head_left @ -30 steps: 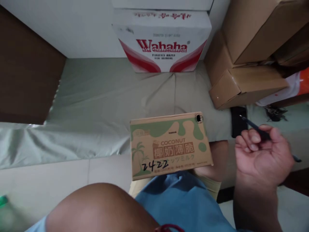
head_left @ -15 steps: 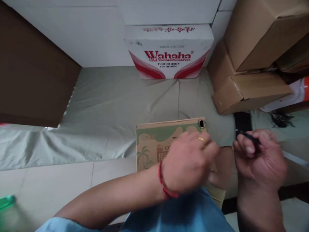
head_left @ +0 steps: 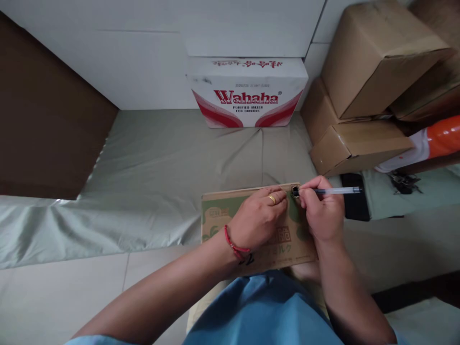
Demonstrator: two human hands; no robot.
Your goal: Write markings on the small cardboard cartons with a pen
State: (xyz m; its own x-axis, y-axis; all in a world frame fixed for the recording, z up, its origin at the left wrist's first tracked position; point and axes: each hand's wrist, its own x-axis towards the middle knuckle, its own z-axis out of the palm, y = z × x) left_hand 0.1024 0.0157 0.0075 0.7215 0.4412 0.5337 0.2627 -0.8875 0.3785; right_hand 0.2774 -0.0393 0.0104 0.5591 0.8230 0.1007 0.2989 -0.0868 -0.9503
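A brown and green coconut snack box (head_left: 287, 242) lies on my lap with black handwriting on its front. My left hand (head_left: 259, 219), with a gold ring and a red wrist cord, rests flat on the box's top face, fingers together near the upper edge. My right hand (head_left: 321, 213) is closed on a pen (head_left: 332, 190). The pen's tip meets a black mark (head_left: 295, 191) at the box's upper right corner.
A white and red Wahaha carton (head_left: 247, 92) stands against the wall ahead. Brown cardboard boxes (head_left: 362, 91) are stacked at the right, with a black flat object (head_left: 355, 203) below them. A grey-green sheet (head_left: 151, 167) covers the surface ahead. A dark brown panel (head_left: 43, 120) stands at the left.
My left hand came in from below and settled on the box. My right hand swung the pen left until its tip reached the box's upper right corner.
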